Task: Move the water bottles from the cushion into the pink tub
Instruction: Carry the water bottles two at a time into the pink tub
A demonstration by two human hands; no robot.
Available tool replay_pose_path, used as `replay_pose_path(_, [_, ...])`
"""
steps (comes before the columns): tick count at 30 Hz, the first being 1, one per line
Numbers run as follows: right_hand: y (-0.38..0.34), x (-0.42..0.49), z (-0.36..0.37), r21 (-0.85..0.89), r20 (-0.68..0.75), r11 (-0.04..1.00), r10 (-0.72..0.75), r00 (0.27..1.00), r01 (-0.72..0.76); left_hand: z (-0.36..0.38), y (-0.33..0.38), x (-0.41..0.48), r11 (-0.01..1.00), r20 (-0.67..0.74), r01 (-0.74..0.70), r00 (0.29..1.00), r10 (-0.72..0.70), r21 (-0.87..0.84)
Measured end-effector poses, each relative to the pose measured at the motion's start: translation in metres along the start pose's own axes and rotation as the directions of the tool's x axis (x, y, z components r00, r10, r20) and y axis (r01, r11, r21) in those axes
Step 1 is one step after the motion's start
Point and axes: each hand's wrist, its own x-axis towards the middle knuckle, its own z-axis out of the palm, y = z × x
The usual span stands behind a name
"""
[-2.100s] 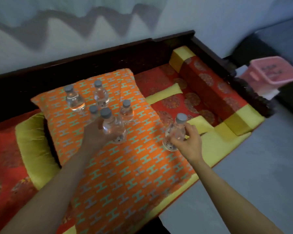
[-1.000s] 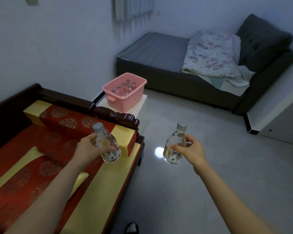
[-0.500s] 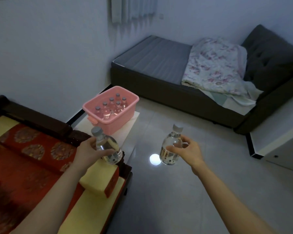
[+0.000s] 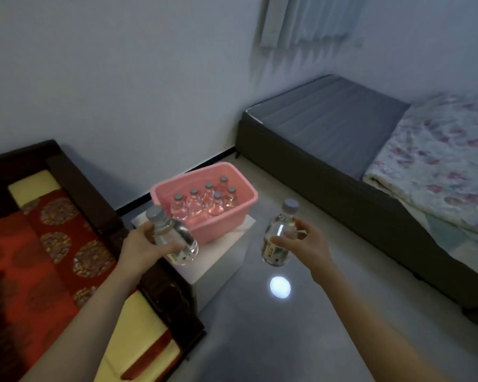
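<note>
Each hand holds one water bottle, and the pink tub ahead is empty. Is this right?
No. The head view shows six bottles standing in the pink tub; it is not empty. The left hand and the right hand do each hold one.

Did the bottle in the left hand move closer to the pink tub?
Yes. The bottle in the left hand went from over the cushion to just in front of the pink tub.

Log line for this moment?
left hand: holds left bottle | right hand: holds right bottle | tub: six bottles in | status: neither held bottle in tub yet
</note>
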Motion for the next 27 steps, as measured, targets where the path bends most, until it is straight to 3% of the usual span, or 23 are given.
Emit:
replay_pose_path(6, [-0.009, 0.091, 0.013, 0.005, 0.156, 1.000, -0.024, 0.988, 0.024, 0.013, -0.006, 0.040, 0.995, -0.116, 0.096, 0.988, -0.097, -0.015])
replay_pose_path(14, [-0.022, 0.199, 0.084, -0.044, 0.303, 0.994, -0.079, 0.950, 0.097, 0.016, -0.021, 0.124, 0.988, -0.224, 0.150, 0.963, -0.151, -0.018])
replay_pose_path(22, [-0.022, 0.293, 0.156, -0.174, 0.380, 0.975, -0.063, 0.923, 0.138, 0.048, -0.037, 0.217, 0.980, -0.194, 0.192, 0.965, -0.179, 0.054])
replay_pose_path(27, [0.008, 0.322, 0.198, -0.336, 0.493, 0.915, -0.030, 0.870, 0.222, 0.091, -0.073, 0.249, 0.947, -0.206, 0.302, 0.939, -0.276, 0.107])
